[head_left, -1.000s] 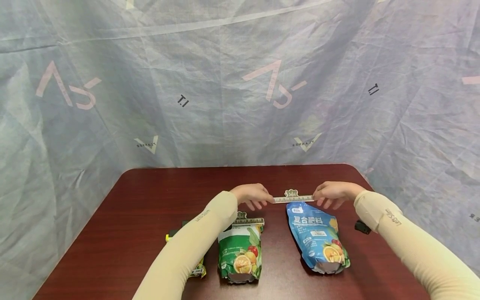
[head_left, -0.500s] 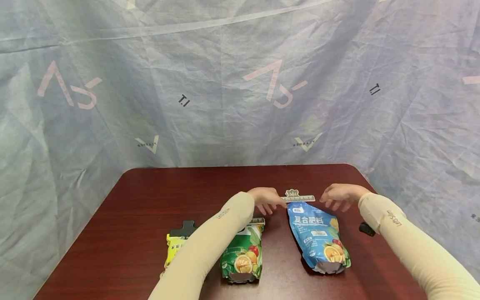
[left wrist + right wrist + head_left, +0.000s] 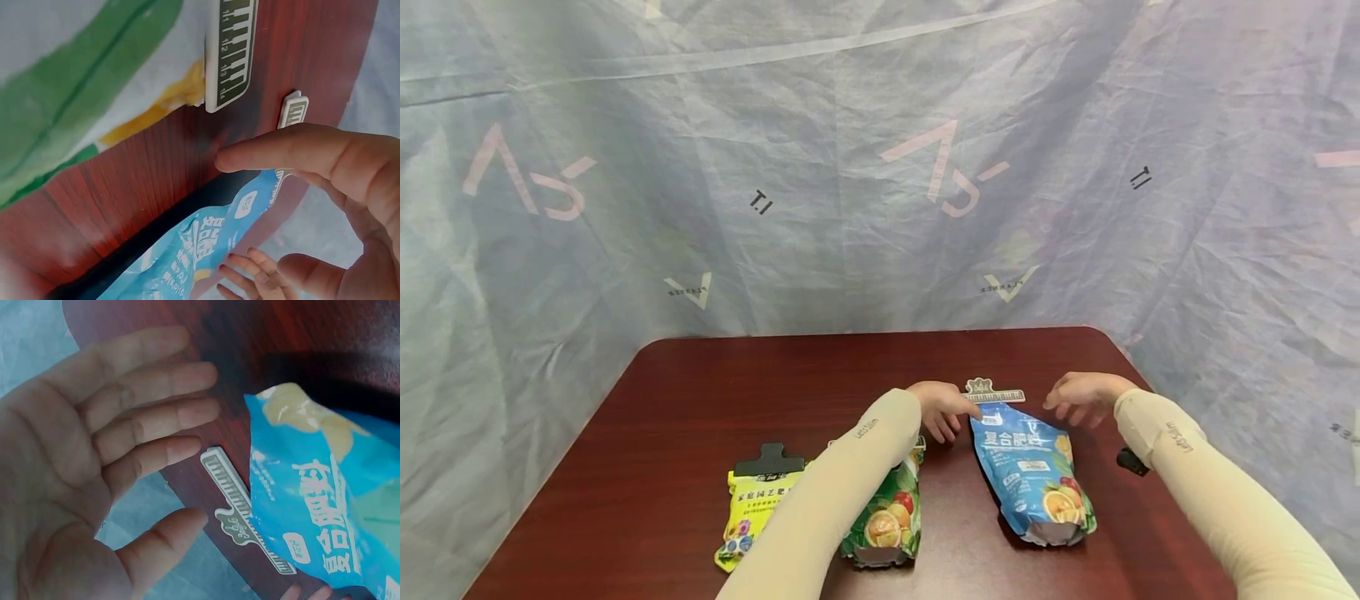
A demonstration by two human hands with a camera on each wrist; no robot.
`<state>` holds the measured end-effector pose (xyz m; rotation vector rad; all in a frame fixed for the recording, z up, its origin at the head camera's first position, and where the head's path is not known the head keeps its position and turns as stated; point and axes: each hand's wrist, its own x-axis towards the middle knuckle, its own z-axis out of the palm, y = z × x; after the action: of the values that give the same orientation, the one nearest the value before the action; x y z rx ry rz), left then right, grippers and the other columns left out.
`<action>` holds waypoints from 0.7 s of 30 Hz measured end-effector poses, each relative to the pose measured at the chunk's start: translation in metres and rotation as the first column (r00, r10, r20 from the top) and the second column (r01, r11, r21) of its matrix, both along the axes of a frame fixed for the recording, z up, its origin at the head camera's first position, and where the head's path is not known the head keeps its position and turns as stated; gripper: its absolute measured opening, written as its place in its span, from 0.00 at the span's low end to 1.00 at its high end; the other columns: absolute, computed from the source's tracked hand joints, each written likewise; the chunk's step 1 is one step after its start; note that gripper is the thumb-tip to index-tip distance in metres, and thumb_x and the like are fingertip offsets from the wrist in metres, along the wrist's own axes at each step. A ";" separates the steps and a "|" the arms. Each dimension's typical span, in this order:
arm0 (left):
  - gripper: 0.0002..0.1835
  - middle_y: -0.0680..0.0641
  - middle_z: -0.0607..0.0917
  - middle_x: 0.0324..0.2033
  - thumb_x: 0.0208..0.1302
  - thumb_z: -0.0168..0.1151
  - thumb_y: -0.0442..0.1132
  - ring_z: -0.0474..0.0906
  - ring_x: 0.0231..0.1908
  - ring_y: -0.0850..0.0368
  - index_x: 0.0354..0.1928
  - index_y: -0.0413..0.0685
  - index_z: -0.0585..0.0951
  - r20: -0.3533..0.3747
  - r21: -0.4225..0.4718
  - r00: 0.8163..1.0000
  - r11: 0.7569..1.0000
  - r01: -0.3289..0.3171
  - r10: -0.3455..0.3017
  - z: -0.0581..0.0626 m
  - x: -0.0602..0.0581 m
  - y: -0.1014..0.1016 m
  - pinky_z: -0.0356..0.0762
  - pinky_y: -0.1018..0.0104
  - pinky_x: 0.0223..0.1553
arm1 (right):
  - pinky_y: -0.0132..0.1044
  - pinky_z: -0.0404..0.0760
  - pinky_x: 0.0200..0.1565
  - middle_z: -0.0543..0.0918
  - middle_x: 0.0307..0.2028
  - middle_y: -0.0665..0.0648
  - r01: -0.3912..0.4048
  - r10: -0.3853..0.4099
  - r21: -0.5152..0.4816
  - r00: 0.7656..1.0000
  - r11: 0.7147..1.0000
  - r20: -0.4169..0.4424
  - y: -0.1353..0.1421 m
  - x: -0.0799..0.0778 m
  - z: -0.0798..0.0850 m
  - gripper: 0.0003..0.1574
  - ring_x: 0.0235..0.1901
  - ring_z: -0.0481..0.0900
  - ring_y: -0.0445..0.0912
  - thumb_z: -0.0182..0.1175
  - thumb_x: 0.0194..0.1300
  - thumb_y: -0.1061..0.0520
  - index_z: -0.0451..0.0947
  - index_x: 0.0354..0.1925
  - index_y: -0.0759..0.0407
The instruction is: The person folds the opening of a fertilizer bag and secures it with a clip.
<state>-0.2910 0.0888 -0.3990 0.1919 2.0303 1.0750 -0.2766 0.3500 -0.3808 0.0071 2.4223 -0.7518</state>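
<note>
A blue pouch [image 3: 1030, 471] with fruit printed on it lies on the table. Just beyond its top edge rests a white, piano-key-patterned clip [image 3: 1000, 397], apart from the hands. My left hand [image 3: 942, 407] hovers at the pouch's upper left corner, fingers extended and holding nothing. On the other side, my right hand [image 3: 1084, 395] hangs beside the pouch's upper right. In the right wrist view its palm [image 3: 56, 444] shows bare, with fingers and thumb spread. The left wrist view has the left fingers [image 3: 294, 150] spread above the pouch, grasping nothing.
A green pouch [image 3: 883, 525] stands left of the blue one, partly behind my left sleeve [image 3: 842, 492]; a similar clip [image 3: 231, 62] is on its top. Farther left lies a yellow bag [image 3: 752, 508] with a black clip [image 3: 770, 461]. A grey cloth hangs behind the table.
Both hands have come off the clip's ends. The left hand has moved right and nearer to the blue pouch; the right has drawn back slightly to the right. The clip stays behind the pouch.
</note>
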 end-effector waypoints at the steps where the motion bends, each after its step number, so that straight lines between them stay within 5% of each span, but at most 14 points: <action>1: 0.29 0.33 0.76 0.44 0.58 0.62 0.45 0.77 0.43 0.38 0.60 0.42 0.67 0.013 0.007 1.000 1.000 -0.015 0.015 -0.001 -0.001 0.000 0.73 0.47 0.47 | 0.55 0.77 0.38 0.78 0.44 0.66 0.003 -0.003 -0.005 1.000 1.000 0.003 0.000 -0.001 -0.001 0.31 0.42 0.77 0.59 0.57 0.61 0.50 0.69 0.56 0.71; 11: 0.34 0.30 0.75 0.43 0.57 0.63 0.44 0.77 0.42 0.37 0.63 0.42 0.64 0.105 0.069 0.989 0.992 -0.108 0.100 -0.008 -0.004 0.015 0.72 0.46 0.48 | 0.55 0.77 0.38 0.78 0.44 0.67 0.030 -0.029 -0.014 0.999 0.999 0.036 0.000 -0.005 -0.009 0.32 0.41 0.78 0.59 0.56 0.61 0.51 0.67 0.57 0.72; 21: 0.34 0.28 0.71 0.49 0.57 0.64 0.42 0.75 0.44 0.33 0.63 0.37 0.63 0.192 0.144 0.957 0.959 -0.245 0.216 -0.016 -0.005 0.025 0.71 0.45 0.49 | 0.52 0.78 0.36 0.79 0.43 0.64 0.034 -0.033 -0.019 0.997 0.999 0.070 0.005 -0.010 -0.024 0.31 0.38 0.79 0.55 0.58 0.59 0.51 0.70 0.55 0.70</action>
<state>-0.2964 0.1135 -0.4148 -0.0563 1.8374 1.3607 -0.2868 0.3547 -0.4047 0.0650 2.3535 -0.7778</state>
